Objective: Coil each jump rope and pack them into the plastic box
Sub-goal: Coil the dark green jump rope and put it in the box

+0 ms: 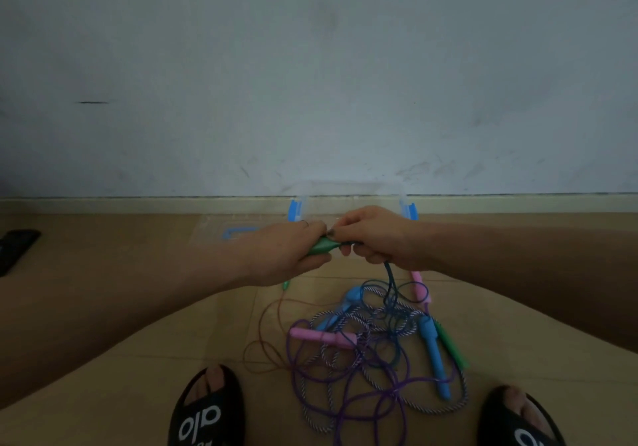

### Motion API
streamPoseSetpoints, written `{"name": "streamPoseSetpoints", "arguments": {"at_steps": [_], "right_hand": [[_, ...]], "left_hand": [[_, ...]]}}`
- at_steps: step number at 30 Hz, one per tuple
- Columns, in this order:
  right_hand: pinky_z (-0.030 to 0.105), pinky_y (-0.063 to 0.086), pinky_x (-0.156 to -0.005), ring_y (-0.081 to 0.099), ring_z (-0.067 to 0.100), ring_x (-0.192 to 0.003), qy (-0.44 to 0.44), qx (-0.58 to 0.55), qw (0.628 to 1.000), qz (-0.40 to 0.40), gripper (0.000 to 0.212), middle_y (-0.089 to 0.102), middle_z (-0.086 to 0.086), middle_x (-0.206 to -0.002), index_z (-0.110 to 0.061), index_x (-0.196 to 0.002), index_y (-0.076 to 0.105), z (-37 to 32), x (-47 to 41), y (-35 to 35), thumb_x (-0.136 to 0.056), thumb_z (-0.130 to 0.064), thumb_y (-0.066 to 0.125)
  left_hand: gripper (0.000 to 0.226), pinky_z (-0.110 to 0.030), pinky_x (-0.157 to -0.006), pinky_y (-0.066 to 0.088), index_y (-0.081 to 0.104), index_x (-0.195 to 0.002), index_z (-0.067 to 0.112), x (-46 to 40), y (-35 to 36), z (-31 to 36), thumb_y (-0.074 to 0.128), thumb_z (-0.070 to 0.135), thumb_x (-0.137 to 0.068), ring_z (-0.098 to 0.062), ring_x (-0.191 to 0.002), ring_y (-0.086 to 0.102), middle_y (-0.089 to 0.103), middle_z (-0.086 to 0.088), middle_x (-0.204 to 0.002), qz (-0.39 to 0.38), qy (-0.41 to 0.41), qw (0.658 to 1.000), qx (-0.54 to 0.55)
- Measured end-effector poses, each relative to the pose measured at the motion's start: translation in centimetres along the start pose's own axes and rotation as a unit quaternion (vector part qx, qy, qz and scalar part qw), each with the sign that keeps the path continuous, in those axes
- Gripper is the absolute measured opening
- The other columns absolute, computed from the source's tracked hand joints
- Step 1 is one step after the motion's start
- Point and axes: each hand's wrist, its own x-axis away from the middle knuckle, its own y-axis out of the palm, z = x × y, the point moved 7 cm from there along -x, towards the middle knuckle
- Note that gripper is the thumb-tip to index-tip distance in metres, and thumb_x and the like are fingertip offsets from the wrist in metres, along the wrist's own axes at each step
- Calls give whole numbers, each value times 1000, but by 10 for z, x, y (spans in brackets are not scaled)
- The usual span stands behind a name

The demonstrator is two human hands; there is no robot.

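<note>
Between your black slippers, tangled coloured jump ropes lie on the tiled floor. Your left hand grips a green plastic handle; your right hand pinches its cord before the clear plastic box.

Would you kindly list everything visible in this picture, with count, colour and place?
clear plastic box with blue latches: one, by the wall, behind the hands
clear lid with blue handle: one, on the floor left of the box
tangled jump ropes: several; pink, blue and green handles; on the floor between the feet
green rope handle: one, held in both hands
dark flat object: one, black, far left floor
black slide sandals: two, bottom edge
left hand: grips the green handle
right hand: grips the green handle's end
</note>
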Motion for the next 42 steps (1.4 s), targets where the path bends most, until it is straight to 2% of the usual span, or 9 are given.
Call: {"name": "streamPoseSetpoints", "arguments": {"at_steps": [6, 11, 18, 21, 25, 31, 34, 38, 42], "right_hand": [[18, 23, -36, 32, 7, -38, -5, 0, 998, 57, 11, 61, 3, -65, -7, -91, 66, 4, -3, -15, -92, -17, 61], [21, 21, -41, 29, 9, -43, 36, 35, 999, 22, 30, 68, 3, -72, -6, -97, 66, 8, 1, -5, -95, -33, 55], [20, 20, -37, 25, 7, -35, 0, 28, 999, 47, 35, 41, -8, -43, -12, -68, 58, 2, 1, -10, -96, -32, 55], [19, 20, -36, 25, 7, -34, -2, 15, 998, 54, 36, 42, -9, -40, -12, -66, 58, 1, 1, -11, -97, -31, 55], [19, 20, -36, 26, 8, -37, -1, 1, 998, 57, 33, 48, -3, -50, -12, -69, 60, 5, -1, -11, -96, -30, 56], [21, 20, -38, 26, 9, -38, -4, -7, 998, 67, 37, 44, -2, -46, -10, -67, 63, 5, -2, -10, -96, -32, 57], [20, 22, -37, 27, 7, -36, -3, -2, 997, 80, 39, 46, -5, -43, -10, -67, 62, 3, -1, -14, -97, -33, 54], [21, 26, -39, 33, 10, -42, -15, 31, 993, 112, 33, 50, 0, -58, -16, -72, 61, -2, -3, -19, -98, -32, 49], [26, 36, -49, 44, 13, -52, -86, 116, 975, 168, 33, 54, 1, -64, -14, -83, 63, -14, 1, -24, -100, -30, 41]], "left_hand": [[28, -30, -58, 34, 26, -93, 35, 1, -1, -10, 44, 56, -96, -10, -64, 48, 46, 10, -72, 6, -52, 998, -18], [25, -26, -57, 34, 31, -92, 32, 2, -2, -5, 48, 50, -97, -8, -63, 48, 46, 11, -72, 12, -34, 999, 14], [25, -29, -62, 34, 29, -93, 29, -1, 0, -8, 51, 40, -98, -14, -68, 48, 44, 9, -76, 13, -47, 998, 48], [24, -29, -61, 34, 30, -93, 28, -2, -1, -9, 51, 39, -99, -14, -68, 48, 43, 10, -76, 16, -60, 997, 44], [26, -28, -55, 31, 29, -88, 32, -1, -2, -9, 50, 44, -97, -7, -62, 45, 44, 10, -73, 24, -79, 996, 35], [28, -37, -61, 49, 32, -87, 34, -1, 2, -12, 45, 57, -95, -15, -65, 54, 52, 5, -74, 34, -115, 993, 9], [29, -33, -56, 40, 33, -81, 33, -3, 0, -12, 47, 52, -97, -14, -64, 53, 52, 5, -73, 24, -125, 992, 13], [31, -25, -52, 30, 33, -73, 37, -3, -8, -10, 50, 42, -99, -6, -59, 47, 48, 9, -68, 29, -133, 987, 84], [25, -22, -54, 38, 44, -77, 30, 0, -3, -9, 49, 38, -100, -8, -54, 45, 48, 5, -66, -5, -153, 961, 230]]}}
